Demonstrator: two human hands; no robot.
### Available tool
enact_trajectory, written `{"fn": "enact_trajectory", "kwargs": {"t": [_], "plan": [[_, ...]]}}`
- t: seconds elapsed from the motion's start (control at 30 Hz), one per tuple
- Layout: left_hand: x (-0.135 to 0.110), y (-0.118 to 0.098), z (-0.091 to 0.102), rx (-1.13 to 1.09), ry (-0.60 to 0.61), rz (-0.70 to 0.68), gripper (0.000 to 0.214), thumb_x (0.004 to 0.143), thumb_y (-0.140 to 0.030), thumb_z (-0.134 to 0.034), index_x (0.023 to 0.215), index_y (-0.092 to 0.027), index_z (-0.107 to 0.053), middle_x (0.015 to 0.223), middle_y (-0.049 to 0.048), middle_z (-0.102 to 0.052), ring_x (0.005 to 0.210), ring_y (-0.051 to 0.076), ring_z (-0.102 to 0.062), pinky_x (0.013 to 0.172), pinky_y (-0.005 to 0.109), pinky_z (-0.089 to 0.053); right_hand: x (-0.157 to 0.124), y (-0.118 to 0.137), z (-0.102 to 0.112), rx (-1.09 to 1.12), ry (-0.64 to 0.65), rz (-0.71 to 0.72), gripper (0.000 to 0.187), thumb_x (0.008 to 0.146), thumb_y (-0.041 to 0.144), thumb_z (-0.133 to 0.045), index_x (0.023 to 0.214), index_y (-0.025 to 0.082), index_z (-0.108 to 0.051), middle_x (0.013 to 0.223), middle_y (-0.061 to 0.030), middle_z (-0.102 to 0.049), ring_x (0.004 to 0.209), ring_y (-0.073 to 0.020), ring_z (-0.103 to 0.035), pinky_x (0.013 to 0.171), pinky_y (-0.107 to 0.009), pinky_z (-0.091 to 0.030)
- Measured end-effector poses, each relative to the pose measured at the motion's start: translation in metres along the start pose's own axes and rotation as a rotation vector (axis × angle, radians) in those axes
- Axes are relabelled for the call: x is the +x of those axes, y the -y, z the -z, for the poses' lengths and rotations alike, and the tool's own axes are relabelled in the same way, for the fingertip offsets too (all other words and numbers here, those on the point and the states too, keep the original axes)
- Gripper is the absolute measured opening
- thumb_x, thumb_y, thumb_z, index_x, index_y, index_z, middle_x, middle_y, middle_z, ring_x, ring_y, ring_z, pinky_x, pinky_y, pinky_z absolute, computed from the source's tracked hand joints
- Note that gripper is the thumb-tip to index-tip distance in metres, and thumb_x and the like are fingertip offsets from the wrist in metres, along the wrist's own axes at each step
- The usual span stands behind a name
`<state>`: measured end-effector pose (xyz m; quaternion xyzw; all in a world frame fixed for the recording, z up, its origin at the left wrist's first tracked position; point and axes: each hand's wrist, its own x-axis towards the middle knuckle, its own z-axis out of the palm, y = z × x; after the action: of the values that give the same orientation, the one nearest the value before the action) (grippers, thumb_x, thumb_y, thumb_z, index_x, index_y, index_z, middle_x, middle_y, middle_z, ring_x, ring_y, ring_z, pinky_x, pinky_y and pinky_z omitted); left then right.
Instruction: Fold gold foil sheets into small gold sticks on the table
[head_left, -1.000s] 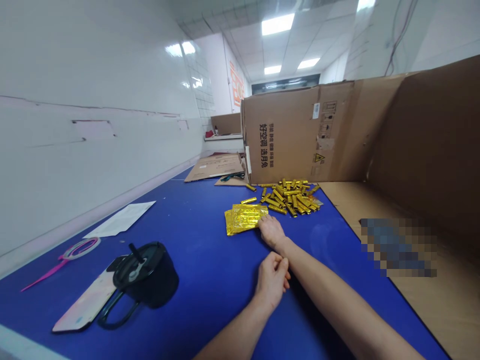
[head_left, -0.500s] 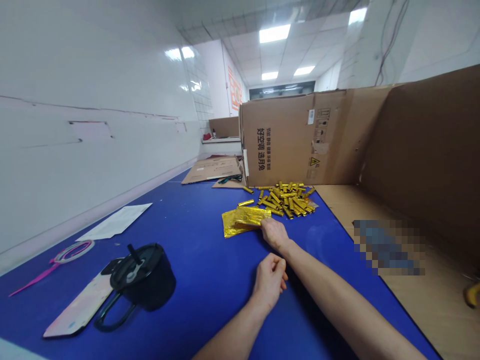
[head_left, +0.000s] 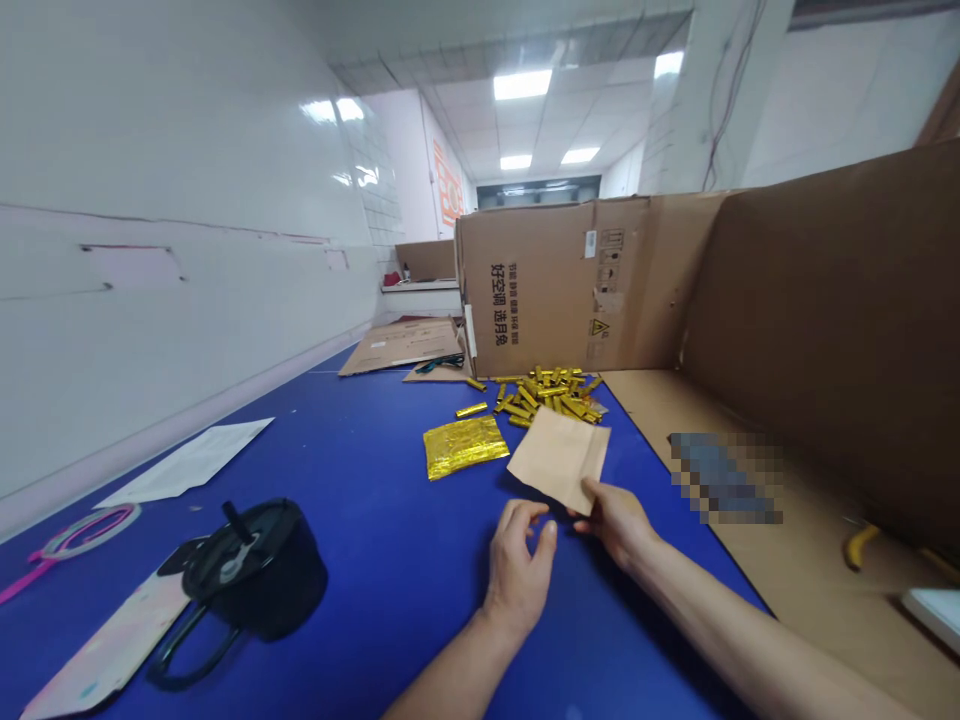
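Observation:
In my right hand (head_left: 616,520) is a square tan paper sheet (head_left: 559,455), pinched by its near right corner between thumb and fingers. The sheet is tilted, hiding part of the blue tabletop. Left of it my left hand (head_left: 517,562) is open and holds nothing, its fingers curved and its thumb apart, just short of the sheet's near edge. A flat stack of shiny gold foil sheets (head_left: 465,447) lies beyond my left hand. Behind the tan sheet a heap of small gold foil rolls (head_left: 551,388) is partly covered. One single gold roll (head_left: 471,410) lies near the stack.
A black lidded mug (head_left: 259,570) stands at the left beside a phone (head_left: 112,640). Behind them are a white paper (head_left: 195,462) and a pink-and-white loop (head_left: 94,530). Large cardboard panels (head_left: 555,280) wall off the back and right. Scissors (head_left: 441,363) lie at the back.
My right hand has drawn a sheet off the gold stack toward me and right, its tan side now showing. My left hand's fingers have opened. The view has shifted right.

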<state>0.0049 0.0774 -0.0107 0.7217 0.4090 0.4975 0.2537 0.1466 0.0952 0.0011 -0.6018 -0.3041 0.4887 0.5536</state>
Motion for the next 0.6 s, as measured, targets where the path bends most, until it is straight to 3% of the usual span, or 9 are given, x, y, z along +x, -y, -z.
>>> {"fn": "enact_trajectory", "kwargs": {"t": [0.1,0.17,0.2,0.27,0.33,0.37,0.47,0.53,0.6], "plan": [[-0.003,-0.005,0.001,0.086,0.171,-0.068,0.037,0.072,-0.027,-0.05,0.107,-0.016,-0.05,0.115,0.0105,-0.047,0.108,0.021,-0.041,0.091,0.034,-0.032,-0.039,-0.014,0.01,0.116,0.094,-0.097,0.017,0.075,0.028,-0.048,0.075,0.012,-0.055,0.057,-0.0031,-0.058,0.051,-0.0133,-0.057,0.052,-0.027,-0.048],[-0.005,-0.004,0.002,0.154,0.383,-0.025,0.054,0.068,-0.033,-0.054,0.118,-0.017,-0.043,0.122,0.0109,-0.042,0.114,0.024,-0.034,0.095,0.037,-0.027,-0.062,-0.018,0.014,0.17,0.354,-0.233,0.029,0.075,0.04,-0.047,0.075,0.012,-0.055,0.058,-0.0028,-0.058,0.053,-0.0126,-0.057,0.054,-0.027,-0.047],[-0.005,-0.003,0.003,0.187,0.484,-0.004,0.061,0.065,-0.037,-0.057,0.12,-0.017,-0.04,0.123,0.0111,-0.042,0.115,0.025,-0.034,0.095,0.039,-0.026,-0.07,-0.018,0.017,0.119,0.468,-0.238,0.034,0.075,0.044,-0.046,0.08,0.012,-0.056,0.061,-0.0033,-0.058,0.056,-0.0139,-0.058,0.053,-0.026,-0.046],[-0.005,-0.001,0.006,0.236,0.626,-0.004,0.071,0.059,-0.044,-0.062,0.121,-0.018,-0.04,0.124,0.011,-0.042,0.115,0.027,-0.034,0.095,0.039,-0.025,-0.081,-0.015,0.025,-0.146,0.598,-0.086,0.039,0.073,0.049,-0.045,0.078,0.013,-0.058,0.068,-0.0056,-0.061,0.053,-0.0134,-0.057,0.047,-0.023,-0.042],[-0.003,-0.001,0.009,0.256,0.698,-0.051,0.073,0.053,-0.046,-0.065,0.118,-0.019,-0.044,0.123,0.0096,-0.043,0.115,0.026,-0.034,0.095,0.037,-0.026,-0.082,-0.009,0.038,-0.486,0.567,0.184,0.038,0.073,0.048,-0.044,0.07,0.013,-0.06,0.065,-0.0064,-0.062,0.055,-0.0154,-0.056,0.052,-0.026,-0.042],[-0.002,-0.001,0.01,0.258,0.719,-0.075,0.069,0.054,-0.044,-0.066,0.115,-0.02,-0.047,0.122,0.0087,-0.044,0.115,0.025,-0.034,0.095,0.036,-0.026,-0.079,-0.005,0.045,-0.628,0.472,0.337,0.034,0.075,0.044,-0.044,0.076,0.015,-0.061,0.071,-0.0071,-0.063,0.065,-0.018,-0.057,0.06,-0.028,-0.043],[0.0,0.0,0.012,0.243,0.698,-0.09,0.037,0.064,-0.029,-0.06,0.101,-0.022,-0.057,0.118,0.0058,-0.048,0.112,0.02,-0.038,0.093,0.032,-0.027,-0.066,0.005,0.068,-1.009,0.349,0.678,0.041,0.071,0.035,-0.051,0.11,0.02,-0.053,0.116,-0.0105,-0.051,0.107,-0.0234,-0.042,0.091,-0.036,-0.029],[0.003,0.003,0.012,0.189,0.648,-0.068,0.022,0.07,-0.018,-0.05,0.088,-0.021,-0.061,0.11,0.0045,-0.054,0.104,0.018,-0.045,0.09,0.029,-0.03,-0.056,0.009,0.08,-1.166,0.39,0.68,0.06,0.066,0.032,-0.056,0.123,0.02,-0.039,0.13,-0.0087,-0.036,0.119,-0.0239,-0.028,0.096,-0.039,-0.019],[0.006,0.005,0.012,0.109,0.616,-0.023,0.021,0.073,-0.015,-0.043,0.08,-0.019,-0.062,0.099,0.0036,-0.059,0.093,0.017,-0.051,0.083,0.027,-0.034,-0.045,0.009,0.088,-1.217,0.376,0.635,0.055,0.065,0.025,-0.056,0.119,0.022,-0.044,0.126,-0.0072,-0.043,0.117,-0.0241,-0.032,0.095,-0.039,-0.02]]}}
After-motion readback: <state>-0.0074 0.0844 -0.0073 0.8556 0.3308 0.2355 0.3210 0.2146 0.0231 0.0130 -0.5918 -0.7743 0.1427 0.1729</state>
